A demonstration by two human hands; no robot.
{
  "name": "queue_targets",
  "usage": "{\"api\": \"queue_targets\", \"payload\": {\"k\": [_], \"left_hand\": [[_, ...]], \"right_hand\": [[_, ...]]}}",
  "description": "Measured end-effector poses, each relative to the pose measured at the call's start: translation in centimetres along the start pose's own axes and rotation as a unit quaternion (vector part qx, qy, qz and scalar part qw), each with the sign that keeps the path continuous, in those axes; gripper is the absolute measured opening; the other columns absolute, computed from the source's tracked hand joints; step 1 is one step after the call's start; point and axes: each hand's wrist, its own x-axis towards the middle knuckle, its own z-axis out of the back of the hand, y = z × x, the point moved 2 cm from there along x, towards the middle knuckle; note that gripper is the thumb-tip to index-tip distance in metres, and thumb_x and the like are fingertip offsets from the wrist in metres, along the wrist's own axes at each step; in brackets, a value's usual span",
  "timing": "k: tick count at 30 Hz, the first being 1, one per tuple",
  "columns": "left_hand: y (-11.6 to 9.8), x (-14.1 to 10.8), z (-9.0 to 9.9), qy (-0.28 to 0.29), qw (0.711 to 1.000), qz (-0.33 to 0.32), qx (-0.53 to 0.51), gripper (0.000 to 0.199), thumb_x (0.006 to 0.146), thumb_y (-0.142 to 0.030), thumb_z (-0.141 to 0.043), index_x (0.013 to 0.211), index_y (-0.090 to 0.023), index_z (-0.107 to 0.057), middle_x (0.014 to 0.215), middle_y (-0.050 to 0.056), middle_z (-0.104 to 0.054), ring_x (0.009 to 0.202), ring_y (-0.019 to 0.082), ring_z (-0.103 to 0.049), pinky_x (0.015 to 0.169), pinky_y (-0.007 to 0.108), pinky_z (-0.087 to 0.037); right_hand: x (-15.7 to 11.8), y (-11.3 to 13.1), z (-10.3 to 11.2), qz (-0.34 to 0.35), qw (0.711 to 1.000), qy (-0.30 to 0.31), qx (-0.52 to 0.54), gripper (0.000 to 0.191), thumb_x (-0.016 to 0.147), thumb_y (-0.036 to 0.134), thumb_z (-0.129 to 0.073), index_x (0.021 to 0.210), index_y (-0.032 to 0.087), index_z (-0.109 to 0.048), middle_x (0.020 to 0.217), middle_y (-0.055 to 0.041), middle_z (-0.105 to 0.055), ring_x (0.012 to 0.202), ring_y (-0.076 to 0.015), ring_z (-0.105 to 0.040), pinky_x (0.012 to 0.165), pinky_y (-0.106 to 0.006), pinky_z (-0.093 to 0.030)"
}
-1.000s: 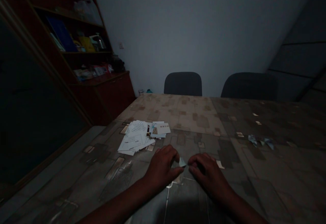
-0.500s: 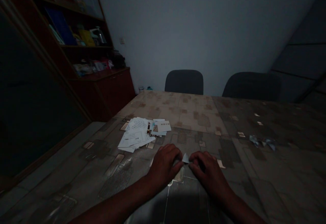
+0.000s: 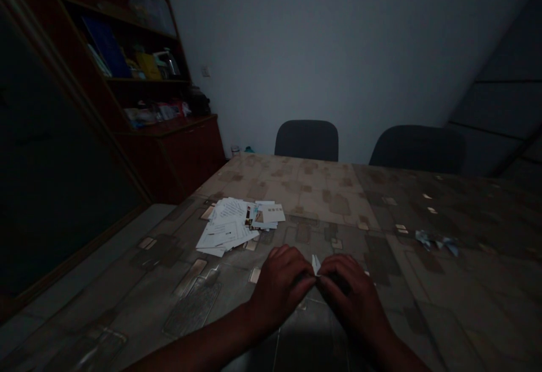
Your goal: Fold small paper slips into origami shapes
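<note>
A small piece of folded white paper (image 3: 315, 265) stands between my two hands, low over the front part of the table. My left hand (image 3: 283, 277) pinches its lower left side with thumb and fingers. From the other side my right hand (image 3: 349, 287) pinches it too, fingertips almost meeting those of the left. Two narrow points of the paper stick up above the fingertips; its lower part is hidden by them.
A loose pile of printed papers and cards (image 3: 231, 228) lies left of centre on the patterned tablecloth (image 3: 292, 180). Small folded paper pieces (image 3: 437, 242) lie at the right. Two dark chairs (image 3: 307, 139) stand beyond the far edge, and a red-brown cabinet (image 3: 182, 152) at the left.
Both hands have drawn closer together. The paper, a single triangle before, now shows two narrow upright points. The view has tilted slightly.
</note>
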Motion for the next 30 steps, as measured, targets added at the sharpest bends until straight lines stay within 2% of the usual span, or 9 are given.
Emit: {"api": "queue_targets", "payload": {"k": [2, 4, 8, 12, 15, 18, 22, 26, 30], "left_hand": [[-0.2, 0.0, 0.5, -0.035, 0.997, 0.044, -0.043, 0.007, 0.082, -0.017, -0.067, 0.081, -0.016, -0.061, 0.079, 0.002, -0.061, 0.078, 0.018, -0.054, 0.074, 0.030, -0.036], [-0.3, 0.1, 0.8, -0.051, 0.984, 0.129, -0.109, 0.012, 0.076, -0.014, -0.069, 0.084, -0.016, -0.061, 0.082, 0.003, -0.061, 0.077, 0.017, -0.055, 0.073, 0.028, -0.039], [-0.4, 0.3, 0.2, -0.009, 0.916, 0.278, -0.289, 0.010, 0.077, -0.023, -0.064, 0.083, -0.015, -0.065, 0.077, 0.002, -0.062, 0.073, 0.016, -0.056, 0.068, 0.025, -0.041], [-0.4, 0.2, -0.6, 0.029, 0.846, 0.333, -0.414, 0.034, 0.081, -0.045, -0.063, 0.072, -0.012, -0.067, 0.069, 0.003, -0.061, 0.068, 0.016, -0.054, 0.065, 0.025, -0.040], [-0.3, 0.0, -0.7, 0.028, 0.826, 0.353, -0.438, 0.040, 0.077, -0.051, -0.068, 0.072, -0.012, -0.066, 0.066, 0.002, -0.060, 0.065, 0.014, -0.053, 0.063, 0.024, -0.039], [-0.5, 0.1, -0.7, 0.019, 0.834, 0.355, -0.423, 0.036, 0.074, -0.047, -0.071, 0.070, -0.012, -0.065, 0.062, -0.001, -0.057, 0.060, 0.012, -0.050, 0.060, 0.022, -0.037], [-1.2, 0.3, -0.3, -0.002, 0.867, 0.325, -0.378, 0.026, 0.074, -0.037, -0.069, 0.068, -0.013, -0.064, 0.062, -0.001, -0.055, 0.060, 0.012, -0.048, 0.060, 0.022, -0.037], [-1.5, 0.1, -0.2, -0.014, 0.887, 0.306, -0.345, 0.019, 0.076, -0.031, -0.065, 0.070, -0.013, -0.066, 0.064, 0.000, -0.057, 0.064, 0.014, -0.050, 0.062, 0.023, -0.039], [-1.1, -0.4, -0.6, -0.006, 0.894, 0.300, -0.333, 0.015, 0.073, -0.027, -0.069, 0.074, -0.013, -0.068, 0.066, 0.000, -0.059, 0.066, 0.014, -0.051, 0.062, 0.023, -0.039]], "right_hand": [[-0.1, 0.4, 0.6, 0.017, 0.999, -0.038, 0.012, 0.007, 0.087, 0.020, -0.061, 0.081, 0.024, -0.063, 0.088, -0.0031, -0.063, 0.088, -0.0228, -0.057, 0.077, -0.034, -0.042], [-0.2, 0.8, 1.2, 0.027, 0.998, -0.060, 0.024, 0.008, 0.088, 0.022, -0.060, 0.082, 0.025, -0.064, 0.089, -0.0037, -0.062, 0.088, -0.0226, -0.056, 0.075, -0.033, -0.044], [-0.3, 1.6, 1.7, 0.044, 0.996, -0.069, 0.026, 0.009, 0.088, 0.024, -0.060, 0.080, 0.026, -0.065, 0.088, -0.0039, -0.062, 0.086, -0.0222, -0.057, 0.073, -0.032, -0.045], [-0.3, 2.0, 1.6, 0.062, 0.996, -0.068, 0.023, 0.010, 0.088, 0.026, -0.059, 0.080, 0.026, -0.066, 0.088, -0.0035, -0.062, 0.085, -0.0211, -0.059, 0.072, -0.030, -0.046], [-0.3, 2.0, 1.4, 0.054, 0.997, -0.058, 0.015, 0.009, 0.086, 0.026, -0.060, 0.078, 0.026, -0.065, 0.090, -0.0038, -0.061, 0.087, -0.0210, -0.059, 0.074, -0.029, -0.047], [-0.4, 1.9, 1.3, 0.047, 0.998, -0.050, 0.005, 0.009, 0.085, 0.025, -0.061, 0.077, 0.025, -0.065, 0.093, -0.0049, -0.062, 0.089, -0.0216, -0.061, 0.075, -0.030, -0.048], [-0.5, 1.5, 1.2, 0.034, 0.998, -0.048, 0.024, 0.007, 0.085, 0.025, -0.060, 0.078, 0.024, -0.063, 0.098, -0.0052, -0.065, 0.093, -0.0210, -0.063, 0.078, -0.029, -0.049], [-0.5, 1.4, 0.9, 0.010, 0.998, -0.034, 0.058, 0.009, 0.086, 0.024, -0.059, 0.077, 0.023, -0.060, 0.083, -0.0022, -0.067, 0.080, -0.0185, -0.066, 0.070, -0.025, -0.050], [-0.3, 1.7, 0.9, -0.008, 0.997, -0.043, 0.068, 0.011, 0.084, 0.025, -0.059, 0.073, 0.023, -0.060, 0.075, -0.0019, -0.067, 0.072, -0.0189, -0.066, 0.064, -0.026, -0.051]]}}
